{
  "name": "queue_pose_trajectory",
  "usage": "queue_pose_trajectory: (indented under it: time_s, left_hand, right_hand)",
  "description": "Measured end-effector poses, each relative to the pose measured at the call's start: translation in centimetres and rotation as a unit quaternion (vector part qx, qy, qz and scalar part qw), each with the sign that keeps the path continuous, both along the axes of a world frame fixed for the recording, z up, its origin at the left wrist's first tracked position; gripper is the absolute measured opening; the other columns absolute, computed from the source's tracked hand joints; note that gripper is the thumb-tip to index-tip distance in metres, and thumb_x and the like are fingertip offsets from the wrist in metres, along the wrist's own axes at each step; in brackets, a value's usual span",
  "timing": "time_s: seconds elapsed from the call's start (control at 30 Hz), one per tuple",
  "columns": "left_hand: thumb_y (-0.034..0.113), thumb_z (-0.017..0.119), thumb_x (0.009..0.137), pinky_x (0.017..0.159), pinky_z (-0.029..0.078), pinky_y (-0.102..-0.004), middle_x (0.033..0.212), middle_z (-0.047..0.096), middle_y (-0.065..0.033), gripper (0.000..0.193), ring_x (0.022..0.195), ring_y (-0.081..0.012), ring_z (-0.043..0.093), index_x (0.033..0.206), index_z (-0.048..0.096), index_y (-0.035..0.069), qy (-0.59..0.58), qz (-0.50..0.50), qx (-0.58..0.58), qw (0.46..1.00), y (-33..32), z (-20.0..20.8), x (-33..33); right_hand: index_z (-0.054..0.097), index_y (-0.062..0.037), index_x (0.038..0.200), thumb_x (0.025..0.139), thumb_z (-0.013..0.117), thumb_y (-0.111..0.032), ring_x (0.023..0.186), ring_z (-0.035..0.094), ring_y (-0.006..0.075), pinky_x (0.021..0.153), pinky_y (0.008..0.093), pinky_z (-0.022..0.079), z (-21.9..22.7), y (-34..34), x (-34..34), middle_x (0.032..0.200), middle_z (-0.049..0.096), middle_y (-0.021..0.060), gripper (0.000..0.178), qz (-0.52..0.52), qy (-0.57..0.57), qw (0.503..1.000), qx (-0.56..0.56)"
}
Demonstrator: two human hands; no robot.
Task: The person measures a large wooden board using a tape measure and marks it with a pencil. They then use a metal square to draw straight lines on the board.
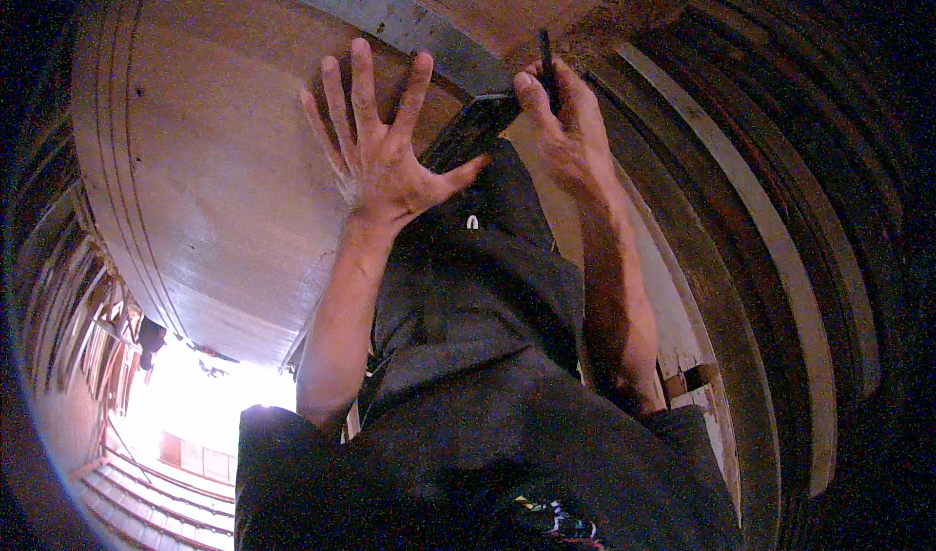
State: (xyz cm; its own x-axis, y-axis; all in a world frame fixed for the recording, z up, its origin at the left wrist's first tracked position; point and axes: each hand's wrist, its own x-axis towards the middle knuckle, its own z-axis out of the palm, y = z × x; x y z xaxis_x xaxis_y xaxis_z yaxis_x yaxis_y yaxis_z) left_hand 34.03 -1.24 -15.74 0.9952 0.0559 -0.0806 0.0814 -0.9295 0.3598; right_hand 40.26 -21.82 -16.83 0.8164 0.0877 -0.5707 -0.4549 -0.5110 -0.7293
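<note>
My left hand point(385, 156) is spread wide over a large, pale brown wooden panel point(224, 151); I cannot tell whether the palm touches it. Its thumb stretches toward a dark edge in front of my black clothing. Between the thumb and fingers of my right hand point(570, 122) is a dark, slender, pen-like stick point(545, 52), held upright. A grey, stained flat strip point(390, 22) runs slantwise along the panel's far side and ends just left of the right hand.
Several long boards point(770, 200) lie side by side along the right. Dark parallel lines point(136, 180) run along the panel's left part. More timber pieces point(83, 297) lean at the far left, beside a bright opening point(210, 385) with a ridged surface point(146, 507) below it.
</note>
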Motion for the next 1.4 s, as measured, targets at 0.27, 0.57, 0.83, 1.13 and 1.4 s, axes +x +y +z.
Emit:
queue_pose_trajectory:
  time_s: [0.27,0.57,0.83,1.13,1.4]
  left_hand:
    - [0.092,0.065,0.065,0.125,0.002,-0.0711,0.176,0.015,-0.0173,0.116,0.16,-0.0464,0.008,0.164,0.034,0.042,-0.006,-0.009,-0.001,1.0,0.2,-0.3,-0.1]
    - [0.091,0.066,0.066,0.125,0.003,-0.0709,0.176,0.016,-0.0167,0.114,0.161,-0.046,0.009,0.164,0.036,0.042,0.015,-0.001,-0.004,1.0,-0.1,0.0,0.0]
    - [0.091,0.064,0.068,0.124,0.005,-0.0721,0.175,0.019,-0.0168,0.11,0.16,-0.0468,0.012,0.163,0.039,0.041,-0.007,0.001,-0.004,1.0,-0.1,-0.7,0.2]
    - [0.09,0.06,0.074,0.124,0.007,-0.0729,0.173,0.023,-0.018,0.102,0.159,-0.0482,0.014,0.159,0.047,0.037,-0.02,0.01,-0.01,1.0,-0.6,-0.9,0.9]
    - [0.064,0.088,0.058,0.124,0.008,-0.0743,0.172,0.025,-0.0178,0.112,0.158,-0.0491,0.015,0.158,0.047,0.037,-0.022,0.011,-0.046,0.999,-0.4,-0.3,0.9]
  right_hand:
    - [0.065,-0.0051,0.116,0.106,0.068,-0.034,0.099,0.058,0.0129,0.094,0.0308,0.047,-1.0,0.0,-0.9,0.102,0.066,0.0013,0.031,-0.016,0.001,0.999,-0.032]
    - [0.065,-0.0026,0.121,0.108,0.065,-0.035,0.101,0.058,0.0128,0.094,0.0302,0.048,-1.6,-0.4,-0.7,0.106,0.067,0.0017,0.035,-0.009,0.009,1.0,-0.027]
    - [0.066,-0.0017,0.118,0.108,0.064,-0.03,0.099,0.061,0.0131,0.091,0.029,0.049,1.4,0.8,1.1,0.105,0.069,0.0031,0.03,-0.051,0.08,0.995,0.005]
    - [0.067,-0.0018,0.095,0.111,0.055,-0.027,0.07,0.05,0.0142,0.067,0.0299,0.043,3.4,-0.1,4.8,0.082,0.06,0.0017,0.033,-0.009,-0.404,0.914,-0.015]
    - [0.078,-0.009,0.099,0.093,0.079,-0.016,0.087,0.074,0.0297,0.084,0.0411,0.055,4.3,2.6,5.3,0.098,0.079,0.0071,0.01,0.082,-0.369,0.925,-0.015]
